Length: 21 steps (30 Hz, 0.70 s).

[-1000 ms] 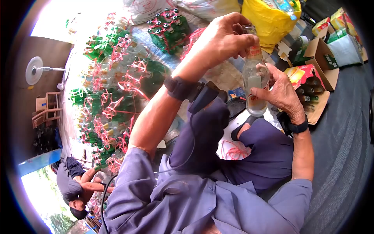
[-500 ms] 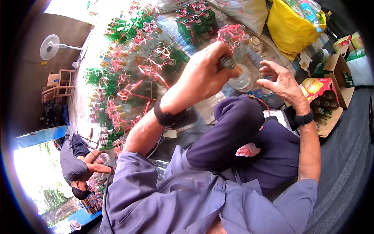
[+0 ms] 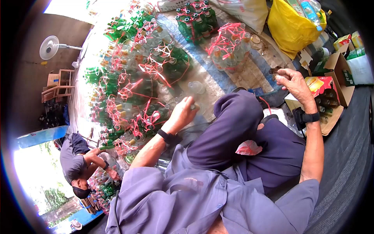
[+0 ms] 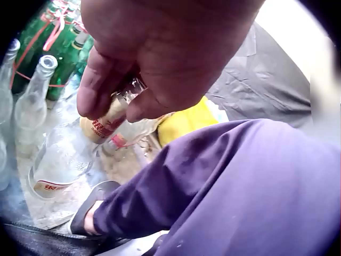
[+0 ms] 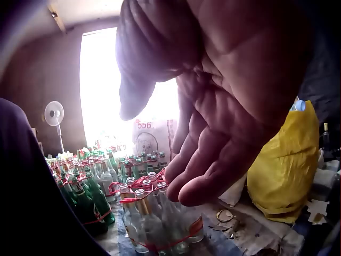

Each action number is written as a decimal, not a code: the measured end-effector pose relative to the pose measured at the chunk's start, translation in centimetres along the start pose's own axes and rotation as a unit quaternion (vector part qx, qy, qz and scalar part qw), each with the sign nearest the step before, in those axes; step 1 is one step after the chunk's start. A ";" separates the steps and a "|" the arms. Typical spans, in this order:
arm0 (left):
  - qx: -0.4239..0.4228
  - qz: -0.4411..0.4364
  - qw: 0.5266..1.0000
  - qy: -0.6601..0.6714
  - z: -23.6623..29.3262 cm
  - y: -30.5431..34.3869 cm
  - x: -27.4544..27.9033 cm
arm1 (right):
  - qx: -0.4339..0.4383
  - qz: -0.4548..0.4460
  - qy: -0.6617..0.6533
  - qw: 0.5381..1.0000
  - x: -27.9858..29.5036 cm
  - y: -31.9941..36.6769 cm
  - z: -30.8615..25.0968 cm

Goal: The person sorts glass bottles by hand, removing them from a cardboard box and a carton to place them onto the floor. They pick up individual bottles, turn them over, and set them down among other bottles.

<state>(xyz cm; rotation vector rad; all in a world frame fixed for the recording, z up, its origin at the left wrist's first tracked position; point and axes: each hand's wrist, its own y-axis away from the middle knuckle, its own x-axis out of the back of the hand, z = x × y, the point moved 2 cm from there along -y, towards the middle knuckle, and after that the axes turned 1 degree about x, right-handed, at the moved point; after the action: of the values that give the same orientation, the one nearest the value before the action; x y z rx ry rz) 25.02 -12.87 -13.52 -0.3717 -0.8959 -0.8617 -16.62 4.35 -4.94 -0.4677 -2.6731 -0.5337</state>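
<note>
My left hand (image 3: 182, 115) is low at the left of my knee. In the left wrist view its fingers pinch the neck of a clear glass bottle (image 4: 104, 127), which has a gold and red neck label. The palm and fingers hide the bottle's mouth. Beside it stand other clear bottles (image 4: 35, 104) and green bottles tied with red string. My right hand (image 3: 296, 86) hovers above the cardboard box at the right. In the right wrist view its fingers (image 5: 213, 165) are loosely bent with nothing between them, in front of a tied bundle of clear bottles (image 5: 152, 216).
Many tied green and clear bottles (image 3: 128, 85) cover the mat at the left. A yellow bag (image 3: 292, 29) stands at the back right, near a box of bottles (image 3: 327, 103). Another person (image 3: 78, 163) bends over bottles at the far left; a white fan (image 3: 50, 47) is behind.
My left hand has carried the bottle down and left, from in front of my chest to beside the bottle rows. The right hand let go of it earlier and has moved slightly to the right.
</note>
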 end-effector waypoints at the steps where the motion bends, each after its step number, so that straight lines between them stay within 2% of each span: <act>1: 0.000 0.001 1.000 0.000 -0.5 0.4 -0.3 | 0.001 0.000 0.000 1.000 0.1 -0.1 0.2; 3: 0.050 -0.039 0.998 -0.024 -1.7 1.3 -1.0 | -0.030 -0.033 0.026 0.999 0.1 -0.3 0.9; 10: 0.093 -0.015 0.994 -0.061 -5.4 2.9 -2.8 | -0.033 -0.042 0.031 0.998 -0.2 -0.5 1.3; 21: 0.115 -0.007 0.990 -0.082 -6.2 2.6 -2.1 | -0.046 -0.061 0.048 0.996 -0.3 -0.6 2.3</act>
<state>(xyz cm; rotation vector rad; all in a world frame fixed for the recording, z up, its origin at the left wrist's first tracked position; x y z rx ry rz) 29.62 -13.94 -18.71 -0.2370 -1.1389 -0.7385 -17.23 4.71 -7.19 -0.2962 -2.6050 -0.7008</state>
